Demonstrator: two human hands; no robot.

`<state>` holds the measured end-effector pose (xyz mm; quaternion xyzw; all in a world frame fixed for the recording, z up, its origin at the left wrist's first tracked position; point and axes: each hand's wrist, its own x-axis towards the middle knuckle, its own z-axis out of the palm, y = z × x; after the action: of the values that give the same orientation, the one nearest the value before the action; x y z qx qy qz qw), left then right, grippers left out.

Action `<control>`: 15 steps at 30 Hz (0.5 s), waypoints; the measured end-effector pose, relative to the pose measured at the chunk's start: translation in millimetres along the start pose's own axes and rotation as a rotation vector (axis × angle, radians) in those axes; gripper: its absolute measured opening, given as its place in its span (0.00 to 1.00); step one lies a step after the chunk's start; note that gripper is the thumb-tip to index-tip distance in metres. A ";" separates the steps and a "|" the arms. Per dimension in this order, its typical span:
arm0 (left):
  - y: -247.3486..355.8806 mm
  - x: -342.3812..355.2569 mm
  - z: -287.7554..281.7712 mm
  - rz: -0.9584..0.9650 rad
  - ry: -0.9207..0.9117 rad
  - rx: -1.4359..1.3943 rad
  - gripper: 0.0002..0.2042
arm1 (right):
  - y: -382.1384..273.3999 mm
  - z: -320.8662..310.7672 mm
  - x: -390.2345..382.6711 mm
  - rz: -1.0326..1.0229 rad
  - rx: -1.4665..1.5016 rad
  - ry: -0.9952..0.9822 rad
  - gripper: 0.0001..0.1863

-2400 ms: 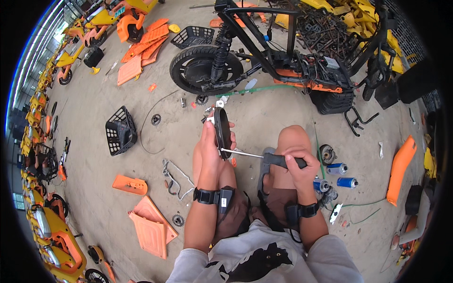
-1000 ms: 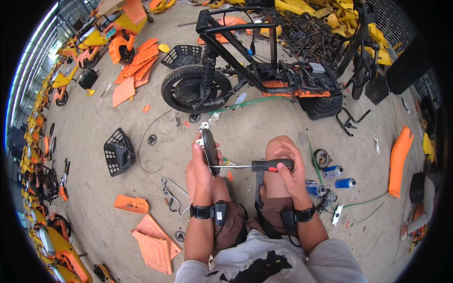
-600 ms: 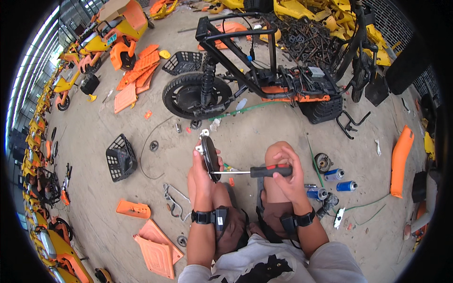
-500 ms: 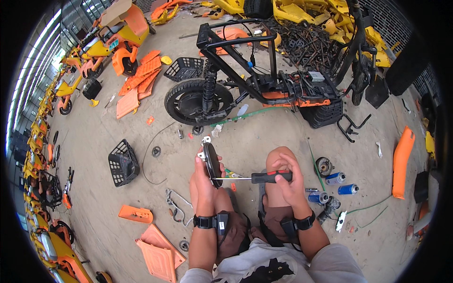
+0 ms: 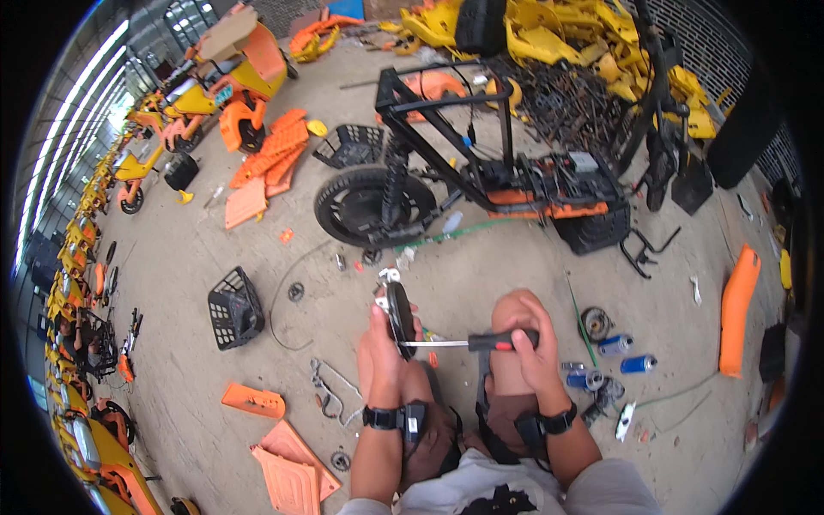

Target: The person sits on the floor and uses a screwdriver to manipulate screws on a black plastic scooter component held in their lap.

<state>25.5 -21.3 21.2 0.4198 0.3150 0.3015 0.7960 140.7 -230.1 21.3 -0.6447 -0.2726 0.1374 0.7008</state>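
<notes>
Screwdriver (image 5: 501, 342) lies level in your right hand (image 5: 536, 357), its black-and-red handle pinched between thumb and curled fingers near the butt end. The shaft (image 5: 438, 344) runs left to the lower end of the black oval part (image 5: 399, 314); whether the tip is seated in a fastener cannot be told at this size.

Your left hand (image 5: 383, 343) holds the oval part on edge above your left leg, thumb on the near side and fingertips showing on the far side. A pale bracket (image 5: 389, 275) projects from its upper end.

Handling notes: judge the oval part to be light and stiff, probably a hard shell that will not yield under finger pressure. Its dark face may be smooth and slip if your fingers are oily. Grip it by the rim at mid-length, clear of the shaft line. Avoid bearing on the bracket, which looks thin and may have sharp edges. Treat the screwdriver as rigid; hold it around the full handle when turning force is needed.

Surroundings: the black scooter frame (image 5: 493, 184) stands ahead, a black basket (image 5: 235, 309) lies to your left, and blue cans (image 5: 614, 346) lie to your right.
</notes>
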 end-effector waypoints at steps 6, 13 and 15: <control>3.7 1.1 -8.4 0.044 -0.137 -0.049 0.28 | -5.4 4.3 -1.2 -0.082 -0.012 -0.013 0.31; 7.2 -2.4 -8.6 0.012 -0.061 0.032 0.27 | 0.6 3.8 2.8 -0.100 -0.013 0.018 0.27; 3.3 -1.8 -12.9 0.074 -0.079 0.002 0.27 | -0.7 1.4 4.6 -0.079 -0.017 -0.012 0.24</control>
<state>14.0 -14.9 18.7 0.4435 0.2676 0.3136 0.7958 143.5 -226.6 22.9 -0.6386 -0.3031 0.1109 0.6986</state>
